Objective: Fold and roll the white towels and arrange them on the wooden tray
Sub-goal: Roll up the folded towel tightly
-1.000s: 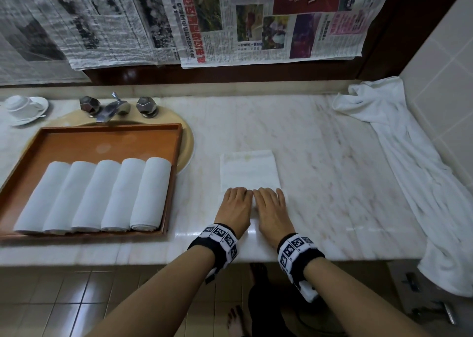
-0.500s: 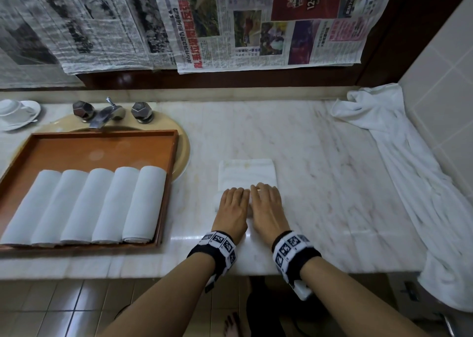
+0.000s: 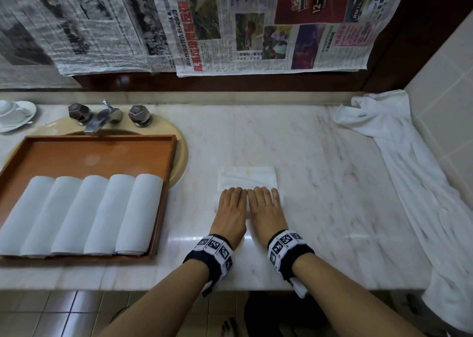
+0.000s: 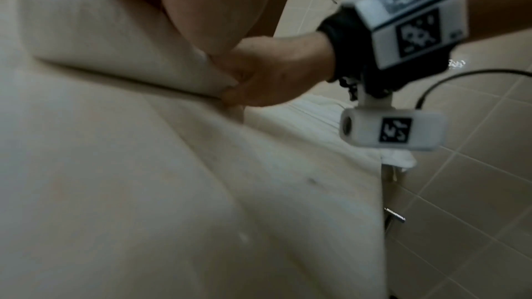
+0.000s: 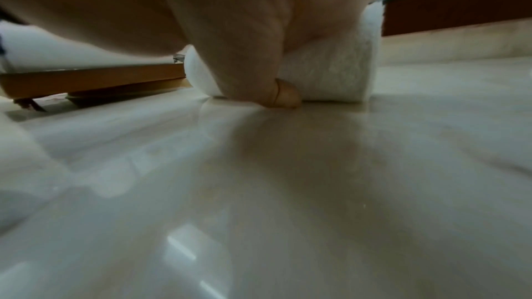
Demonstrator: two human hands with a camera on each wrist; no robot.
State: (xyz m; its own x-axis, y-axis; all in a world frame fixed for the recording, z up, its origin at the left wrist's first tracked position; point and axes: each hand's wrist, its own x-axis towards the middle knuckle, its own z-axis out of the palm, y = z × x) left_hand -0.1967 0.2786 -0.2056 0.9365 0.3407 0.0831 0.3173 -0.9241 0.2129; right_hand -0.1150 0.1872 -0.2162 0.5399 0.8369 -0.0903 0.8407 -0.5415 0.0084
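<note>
Two hands lie side by side, palms down, on a half-rolled white towel [image 3: 247,180] at the middle of the marble worktop [image 3: 320,183]. The left hand [image 3: 230,213] and the right hand [image 3: 266,212] touch along their inner edges, with fingers straight and close together pressing on the rolled part nearest the person, while the flat unrolled part of the towel lies on the worktop just beyond the fingertips. In the right wrist view the roll [image 5: 331,72] stands thick under the palm, and the thumb [image 5: 283,96] is tucked against its near side, touching the worktop. The left wrist view is blurred and shows the right hand's thumb [image 4: 239,97] at the fold of the cloth. To the left, a wooden tray [image 3: 102,155] sits partly over a beige sink [image 3: 183,157], and five rolled towels [image 3: 84,213] lie in it side by side, touching one another, along its near edge. A faucet [image 3: 102,116] with two knobs stands behind the tray, and a white cup on a saucer [image 3: 15,114] sits at the far left. A long loose white cloth [image 3: 409,170] is draped along the right side of the worktop and hangs over its front edge. Newspaper sheets [image 3: 230,24] hang on the wall behind.
</note>
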